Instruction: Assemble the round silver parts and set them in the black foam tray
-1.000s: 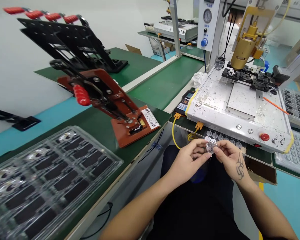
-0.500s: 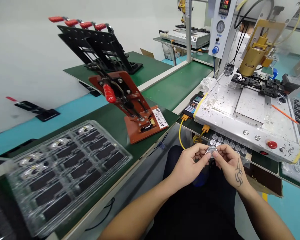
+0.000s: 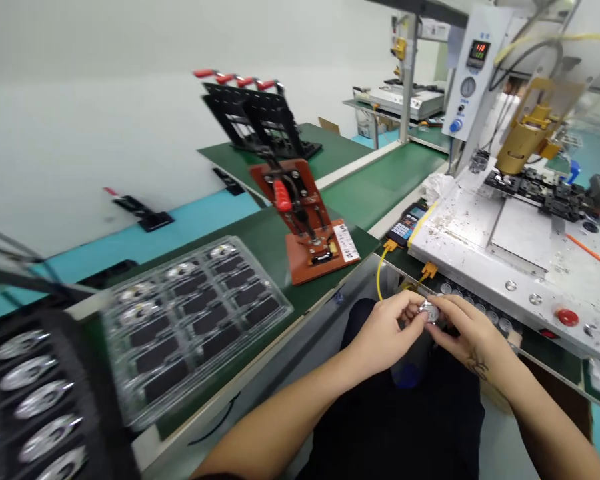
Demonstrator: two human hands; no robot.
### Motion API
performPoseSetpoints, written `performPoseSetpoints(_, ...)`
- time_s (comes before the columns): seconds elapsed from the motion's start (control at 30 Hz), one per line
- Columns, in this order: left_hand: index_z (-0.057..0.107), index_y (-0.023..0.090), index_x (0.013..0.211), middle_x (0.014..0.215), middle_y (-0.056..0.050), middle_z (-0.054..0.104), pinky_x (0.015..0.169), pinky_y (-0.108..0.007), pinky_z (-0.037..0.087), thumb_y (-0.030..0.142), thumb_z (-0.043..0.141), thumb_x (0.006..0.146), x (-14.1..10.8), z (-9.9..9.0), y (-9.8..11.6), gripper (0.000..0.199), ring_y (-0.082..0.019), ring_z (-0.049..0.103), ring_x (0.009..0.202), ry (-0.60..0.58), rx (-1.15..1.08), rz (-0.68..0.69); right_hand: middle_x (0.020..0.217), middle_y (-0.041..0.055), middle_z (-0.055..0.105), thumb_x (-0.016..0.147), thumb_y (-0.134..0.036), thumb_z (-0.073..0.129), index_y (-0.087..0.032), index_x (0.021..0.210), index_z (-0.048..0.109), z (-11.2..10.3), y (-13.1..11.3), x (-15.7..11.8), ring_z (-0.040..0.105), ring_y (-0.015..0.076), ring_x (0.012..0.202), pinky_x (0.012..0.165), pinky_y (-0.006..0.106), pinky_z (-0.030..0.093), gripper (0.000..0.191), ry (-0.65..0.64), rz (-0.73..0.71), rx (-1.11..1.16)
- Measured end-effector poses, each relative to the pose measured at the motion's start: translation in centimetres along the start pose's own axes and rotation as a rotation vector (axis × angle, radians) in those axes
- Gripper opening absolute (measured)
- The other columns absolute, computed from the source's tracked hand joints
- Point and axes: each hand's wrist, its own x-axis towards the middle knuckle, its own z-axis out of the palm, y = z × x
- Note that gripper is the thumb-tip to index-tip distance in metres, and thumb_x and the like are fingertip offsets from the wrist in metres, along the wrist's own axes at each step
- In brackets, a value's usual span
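In the head view, the left hand [image 3: 383, 331] and the right hand [image 3: 467, 331] met in front of the person's body, just below the near edge of the white machine bed [image 3: 500, 230]. Between them sat a small round silvery part [image 3: 429, 311], pinched at its left rim by the left fingers [image 3: 414, 319] and at its right rim by the right fingers [image 3: 443, 320], so both hands were closed narrowly on it and held it off any surface, above the dark lap. Just behind the part, a row of similar round silvery pieces [image 3: 475, 308] lay in a dark tray under the front lip of the machine bed. A red button [image 3: 567, 317] stood on the bed's front right, and a brass-coloured head [image 3: 523, 137] hung over a black fixture [image 3: 540, 187] at its back. A yellow cable [image 3: 379, 280] looped down just left of the hands. On the green tabletop [image 3: 265, 240] to the left stood a red-brown clamp jig [image 3: 307, 227] with a red handle, and nearer lay a clear blister tray [image 3: 195, 313] with dark compartments, a few of them holding shiny parts. A blurred black tray of shiny round parts [image 3: 35, 400] filled the lower left corner.
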Motion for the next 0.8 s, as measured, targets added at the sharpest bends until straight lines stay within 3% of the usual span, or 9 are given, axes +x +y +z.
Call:
performPoseSetpoints(0.1, 0.076, 0.02, 0.114, 0.101, -0.007, 0.079, 0.081, -0.031, 0.056, 0.034, 0.068, 0.101, 0.6, -3.5, 2.1, 0.02, -0.02, 0.071, 0.085, 0.04, 0.191, 0.165, 0.119, 0.011, 0.075, 0.099, -0.02, 0.072, -0.031, 0.149, 0.061, 0.0, 0.5, 1.3, 0.074, 0.0259, 0.097, 0.086, 0.039, 0.061, 0.053, 0.056, -0.118, -0.126)
performPoseSetpoints(0.23, 0.075, 0.021, 0.098, 0.092, -0.006, 0.078, 0.079, -0.033, 0.055, 0.035, 0.063, 0.105, 2.5, -11.3, 5.2, 0.02, -0.02, 0.07, 0.083, 0.533, 0.435, 0.467, 0.087, 0.0031, 0.07, 0.096, -0.021, 0.073, -0.026, 0.138, 0.065, 0.3, 0.6, 3.7, 0.067, 0.0191, 0.07, 0.071, 0.033, 0.06, 0.044, 0.185, -0.209, -0.186)
performPoseSetpoints(0.3, 0.071, 0.022, 0.089, 0.084, -0.006, 0.075, 0.079, -0.035, 0.054, 0.035, 0.06, 0.106, 3.7, -15.2, 5.8, 0.024, -0.019, 0.067, 0.08, 0.681, 0.571, 0.687, 0.081, -0.0002, 0.066, 0.096, -0.022, 0.073, -0.024, 0.133, 0.066, 0.5, 0.3, 4.6, 0.064, 0.0162, 0.064, 0.068, 0.031, 0.058, 0.037, 0.245, -0.212, -0.185)
performPoseSetpoints(0.4, 0.063, 0.022, 0.076, 0.072, -0.003, 0.067, 0.075, -0.035, 0.052, 0.033, 0.056, 0.107, 5.4, -18.9, 4.9, 0.034, -0.018, 0.062, 0.072, 0.484, 0.825, 0.838, 0.079, -0.0015, 0.066, 0.096, -0.024, 0.071, -0.023, 0.127, 0.066, 0.8, -0.2, 5.4, 0.064, 0.015, 0.063, 0.068, 0.029, 0.059, 0.031, 0.261, -0.175, -0.131)
performPoseSetpoints(0.47, 0.051, 0.023, 0.063, 0.058, 0.001, 0.054, 0.065, -0.033, 0.047, 0.032, 0.055, 0.108, 6.1, -19.9, 4.0, 0.046, -0.016, 0.052, 0.06, 0.301, 0.947, 0.851, 0.077, -0.0025, 0.065, 0.097, -0.025, 0.071, -0.023, 0.126, 0.067, 1.0, -0.1, 5.8, 0.064, 0.0147, 0.062, 0.065, 0.028, 0.059, 0.029, 0.242, -0.162, -0.077)
performPoseSetpoints(0.53, 0.041, 0.023, 0.057, 0.053, 0.004, 0.043, 0.059, -0.032, 0.04, 0.031, 0.056, 0.107, 6.6, -20.0, 3.9, 0.053, -0.015, 0.043, 0.053, 0.26, 0.961, 0.862, 0.074, -0.0032, 0.065, 0.097, -0.026, 0.072, -0.023, 0.125, 0.068, 1.4, 0.1, 6.3, 0.063, 0.0144, 0.059, 0.061, 0.027, 0.058, 0.029, 0.223, -0.153, -0.018)
performPoseSetpoints(0.67, 0.045, 0.022, 0.064, 0.06, 0.004, 0.046, 0.058, -0.029, 0.038, 0.036, 0.062, 0.105, 8.6, -20.8, 7.0, 0.046, -0.013, 0.044, 0.056, 0.531, 0.702, 0.776, 0.075, -0.001, 0.068, 0.097, -0.034, 0.075, -0.021, 0.125, 0.07, 2.4, 0.4, 8.3, 0.066, 0.0158, 0.061, 0.061, 0.029, 0.061, 0.031, 0.171, -0.086, 0.121)
performPoseSetpoints(0.73, 0.048, 0.022, 0.071, 0.064, 0.004, 0.049, 0.061, -0.028, 0.042, 0.038, 0.061, 0.107, 10.5, -22.6, 9.0, 0.041, -0.012, 0.049, 0.059, 0.67, 0.52, 0.657, 0.077, 0.0004, 0.07, 0.096, -0.04, 0.077, -0.02, 0.124, 0.071, 3.1, 0.4, 9.7, 0.067, 0.0166, 0.063, 0.064, 0.031, 0.062, 0.034, 0.13, -0.043, 0.166)
performPoseSetpoints(0.8, 0.054, 0.021, 0.08, 0.07, 0.002, 0.056, 0.065, -0.028, 0.047, 0.037, 0.057, 0.109, 12.3, -25.1, 9.8, 0.033, -0.013, 0.057, 0.062, 0.669, 0.352, 0.517, 0.077, 0.001, 0.07, 0.094, -0.043, 0.079, -0.019, 0.124, 0.071, 3.9, 0.5, 11.1, 0.066, 0.0165, 0.063, 0.064, 0.031, 0.063, 0.039, 0.089, -0.014, 0.195)
